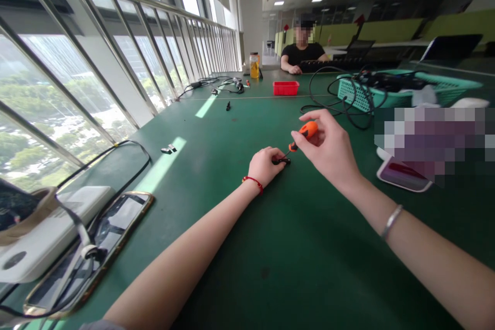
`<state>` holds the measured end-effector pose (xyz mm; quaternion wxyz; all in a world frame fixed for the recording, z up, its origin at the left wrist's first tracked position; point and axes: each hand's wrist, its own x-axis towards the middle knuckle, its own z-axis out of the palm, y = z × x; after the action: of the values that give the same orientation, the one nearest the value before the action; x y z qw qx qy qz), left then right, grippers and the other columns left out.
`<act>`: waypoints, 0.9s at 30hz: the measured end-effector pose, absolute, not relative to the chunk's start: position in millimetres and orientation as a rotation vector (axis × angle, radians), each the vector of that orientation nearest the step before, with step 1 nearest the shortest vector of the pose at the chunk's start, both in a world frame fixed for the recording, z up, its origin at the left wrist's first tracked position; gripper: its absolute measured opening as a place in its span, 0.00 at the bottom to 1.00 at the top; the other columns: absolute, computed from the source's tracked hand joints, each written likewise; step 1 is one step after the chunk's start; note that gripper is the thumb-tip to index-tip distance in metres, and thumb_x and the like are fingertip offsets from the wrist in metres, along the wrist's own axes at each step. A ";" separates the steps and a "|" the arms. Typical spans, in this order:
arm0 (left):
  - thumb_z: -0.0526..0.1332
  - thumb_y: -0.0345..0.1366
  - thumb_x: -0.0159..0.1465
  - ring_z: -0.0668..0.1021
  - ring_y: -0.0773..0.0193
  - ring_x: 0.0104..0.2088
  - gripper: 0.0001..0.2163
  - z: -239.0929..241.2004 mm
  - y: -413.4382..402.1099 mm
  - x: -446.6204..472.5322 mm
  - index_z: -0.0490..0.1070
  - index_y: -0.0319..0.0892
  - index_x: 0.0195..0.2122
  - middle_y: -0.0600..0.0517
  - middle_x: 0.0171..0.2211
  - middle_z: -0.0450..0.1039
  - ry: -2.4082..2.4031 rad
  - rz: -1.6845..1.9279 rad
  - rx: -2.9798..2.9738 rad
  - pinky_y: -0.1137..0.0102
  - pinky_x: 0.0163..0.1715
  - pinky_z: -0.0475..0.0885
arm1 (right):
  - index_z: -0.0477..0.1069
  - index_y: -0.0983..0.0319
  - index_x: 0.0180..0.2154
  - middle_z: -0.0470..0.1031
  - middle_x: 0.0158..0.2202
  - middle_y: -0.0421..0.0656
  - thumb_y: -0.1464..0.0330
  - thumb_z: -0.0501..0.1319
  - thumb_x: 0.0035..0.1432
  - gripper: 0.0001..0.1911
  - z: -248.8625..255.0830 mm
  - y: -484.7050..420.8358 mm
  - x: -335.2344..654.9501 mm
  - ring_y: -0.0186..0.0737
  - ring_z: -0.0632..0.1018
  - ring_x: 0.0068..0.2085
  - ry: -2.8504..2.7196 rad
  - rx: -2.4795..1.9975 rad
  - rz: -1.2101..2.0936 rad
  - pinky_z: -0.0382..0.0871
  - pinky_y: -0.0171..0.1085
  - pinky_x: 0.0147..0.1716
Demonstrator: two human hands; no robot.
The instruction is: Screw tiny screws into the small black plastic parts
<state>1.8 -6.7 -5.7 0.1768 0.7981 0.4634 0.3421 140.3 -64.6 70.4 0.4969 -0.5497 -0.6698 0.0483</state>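
Now the person's right hand (330,142) grips an orange-and-black screwdriver (308,130) by its handle, thumb and fingers closed around it, with the shaft slanting down to the left. The left hand (264,164) rests low on the green table (232,268), its fingers pinching a small black part (286,161) against the surface. The screwdriver's tip meets that part or stops just above it; the fingers crowd the spot, so contact is hard to confirm. Both the part and the tool are near the middle of the table, in front of the person.

Further off stand a red tray (286,88) and, to its right, a teal basket (350,95) with black cables. A phone (119,221) lies at the near left beside a white box (34,247). Across the table sits another person (303,54) in a black top.
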 end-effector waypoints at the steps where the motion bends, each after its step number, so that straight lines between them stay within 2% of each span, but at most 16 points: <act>1: 0.62 0.30 0.53 0.74 0.66 0.31 0.03 -4.7 -7.7 1.7 0.74 0.41 0.29 0.54 0.29 0.73 1.308 0.959 2.261 0.72 0.34 0.70 | 0.65 0.59 0.43 0.69 0.28 0.38 0.62 0.60 0.51 0.17 66.5 -69.2 143.0 0.35 0.70 0.25 -1.609 -1.290 0.145 0.62 0.34 0.26; 5: 0.62 0.29 0.51 0.74 0.67 0.31 0.04 -1.7 -15.0 1.1 0.74 0.41 0.29 0.54 0.29 0.73 1.266 0.919 2.249 0.72 0.34 0.71 | 0.64 0.59 0.43 0.68 0.25 0.37 0.59 0.58 0.54 0.16 55.6 -91.8 152.2 0.36 0.69 0.23 -1.558 -1.365 0.177 0.59 0.34 0.23; 9: 0.61 0.28 0.51 0.74 0.67 0.31 0.04 -1.2 -28.5 -1.1 0.74 0.41 0.28 0.54 0.29 0.73 1.272 0.933 2.212 0.72 0.33 0.70 | 0.67 0.57 0.37 0.63 0.18 0.34 0.57 0.55 0.57 0.12 52.1 -113.1 155.1 0.34 0.64 0.17 -1.558 -1.407 0.286 0.55 0.34 0.19; 15: 0.61 0.28 0.52 0.74 0.67 0.30 0.03 -0.1 -50.9 -9.1 0.73 0.41 0.27 0.54 0.28 0.72 1.273 0.943 2.171 0.72 0.32 0.69 | 0.63 0.55 0.34 0.68 0.25 0.37 0.61 0.59 0.54 0.07 45.7 -129.3 149.1 0.37 0.70 0.22 -1.534 -1.280 0.313 0.63 0.36 0.22; 18: 0.61 0.29 0.52 0.73 0.67 0.30 0.02 -0.4 -55.2 -11.7 0.72 0.41 0.27 0.54 0.28 0.71 1.289 0.954 2.177 0.72 0.31 0.68 | 0.61 0.53 0.37 0.68 0.27 0.38 0.64 0.60 0.52 0.10 38.5 -136.7 145.6 0.40 0.73 0.27 -1.539 -1.249 0.295 0.67 0.39 0.25; 22: 0.60 0.29 0.53 0.72 0.66 0.30 0.02 -1.7 -56.1 -11.8 0.71 0.42 0.27 0.54 0.27 0.70 1.280 0.958 2.210 0.72 0.31 0.68 | 0.59 0.53 0.42 0.68 0.30 0.39 0.66 0.61 0.51 0.16 32.4 -143.1 144.4 0.40 0.74 0.29 -1.493 -1.213 0.257 0.69 0.40 0.29; 24: 0.60 0.29 0.53 0.72 0.65 0.31 0.02 -1.2 -57.1 -11.1 0.71 0.42 0.27 0.53 0.28 0.70 1.296 0.951 2.243 0.72 0.31 0.68 | 0.59 0.54 0.43 0.67 0.28 0.37 0.66 0.61 0.52 0.17 32.0 -144.6 145.2 0.39 0.73 0.26 -1.490 -1.219 0.283 0.68 0.40 0.28; 27: 0.59 0.27 0.52 0.72 0.64 0.33 0.03 0.9 -60.0 -10.4 0.70 0.42 0.26 0.53 0.29 0.70 1.320 0.932 2.328 0.71 0.32 0.68 | 0.62 0.55 0.42 0.61 0.19 0.33 0.64 0.60 0.55 0.12 32.0 -147.3 146.4 0.35 0.66 0.19 -1.547 -1.252 0.381 0.62 0.36 0.20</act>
<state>-10.4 -60.0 0.9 0.1534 0.8118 0.4602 0.3251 146.4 -147.3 32.0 0.5293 -0.5243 -0.6477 0.1597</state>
